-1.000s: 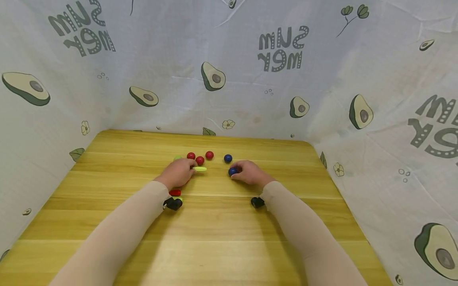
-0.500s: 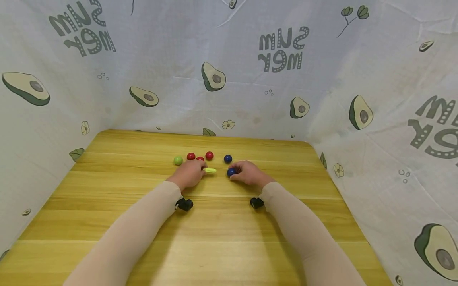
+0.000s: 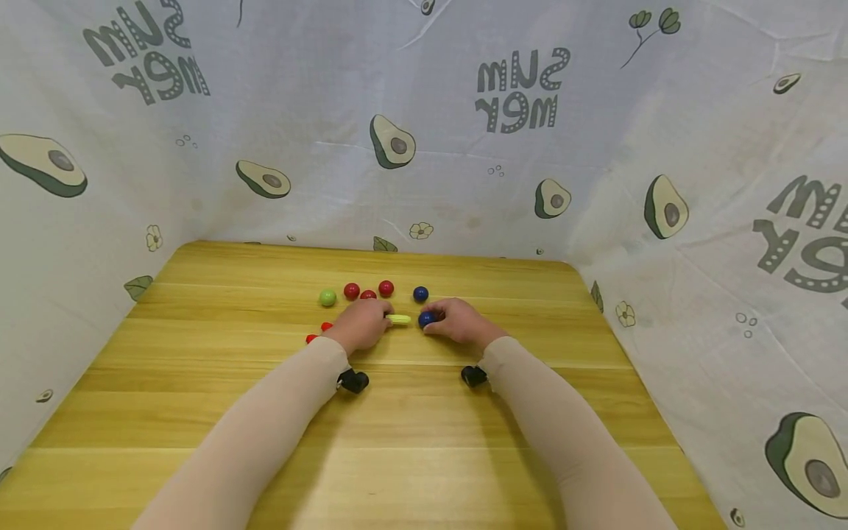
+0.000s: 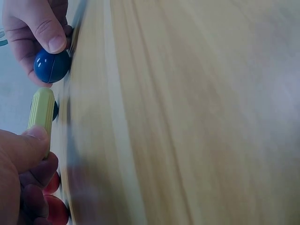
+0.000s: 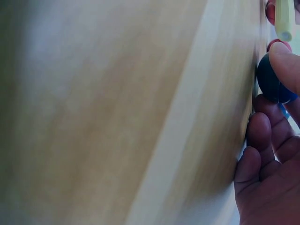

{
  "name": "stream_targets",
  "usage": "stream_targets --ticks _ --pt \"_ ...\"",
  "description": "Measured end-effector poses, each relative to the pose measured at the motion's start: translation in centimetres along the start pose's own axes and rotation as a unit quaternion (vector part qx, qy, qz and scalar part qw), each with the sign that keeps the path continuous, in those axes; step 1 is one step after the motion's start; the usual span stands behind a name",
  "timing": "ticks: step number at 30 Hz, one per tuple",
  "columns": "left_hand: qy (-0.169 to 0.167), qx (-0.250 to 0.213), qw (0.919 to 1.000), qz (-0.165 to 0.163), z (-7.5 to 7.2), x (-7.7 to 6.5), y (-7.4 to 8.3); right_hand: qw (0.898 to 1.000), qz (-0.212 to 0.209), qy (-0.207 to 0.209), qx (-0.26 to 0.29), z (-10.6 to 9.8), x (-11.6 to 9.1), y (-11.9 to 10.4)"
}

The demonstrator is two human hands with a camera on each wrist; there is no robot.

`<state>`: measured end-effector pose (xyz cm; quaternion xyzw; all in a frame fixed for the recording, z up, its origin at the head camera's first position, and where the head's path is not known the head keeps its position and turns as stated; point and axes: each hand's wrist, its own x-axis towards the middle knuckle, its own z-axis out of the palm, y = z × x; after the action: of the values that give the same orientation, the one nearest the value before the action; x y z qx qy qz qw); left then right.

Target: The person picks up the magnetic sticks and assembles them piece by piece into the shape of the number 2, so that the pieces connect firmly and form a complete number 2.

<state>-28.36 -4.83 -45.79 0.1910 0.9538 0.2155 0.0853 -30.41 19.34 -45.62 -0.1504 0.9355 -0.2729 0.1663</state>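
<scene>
My left hand (image 3: 363, 324) pinches a ribbed yellow-green stick (image 3: 399, 319) between thumb and fingers, its free end pointing right. Facing it, my right hand (image 3: 461, 322) holds a glossy blue ball (image 3: 426, 319) low over the table. Only a small gap parts stick and ball in the head view. From the left wrist, the stick (image 4: 42, 110) points at the blue ball (image 4: 50, 65), which has a thin seam. In the right wrist view, thumb and fingers grip the ball (image 5: 272, 79), and the stick's tip (image 5: 284, 33) shows a small round mark.
Behind the hands lie a second blue ball (image 3: 420, 294), three red balls (image 3: 386, 288) and a light green ball (image 3: 327, 297). Small red pieces (image 3: 327, 327) peek out left of my left hand, partly covered. A patterned cloth (image 3: 457, 199) rises behind the wooden table (image 3: 411, 442).
My left hand has moved right with the stick, bringing its end close to the blue ball. The green ball and red pieces are uncovered. My right hand has shifted slightly left with the ball.
</scene>
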Motion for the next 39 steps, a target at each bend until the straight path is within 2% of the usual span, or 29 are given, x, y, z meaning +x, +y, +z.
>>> stream_targets --ticks 15,39 --pt "-0.007 -0.007 0.9999 -0.012 0.7 0.8 1.3 1.000 0.008 0.003 0.011 0.2 0.0 0.1" --pt "0.014 -0.016 0.9997 -0.012 1.2 0.7 1.0 1.000 0.004 0.001 0.005 0.1 0.1 0.2"
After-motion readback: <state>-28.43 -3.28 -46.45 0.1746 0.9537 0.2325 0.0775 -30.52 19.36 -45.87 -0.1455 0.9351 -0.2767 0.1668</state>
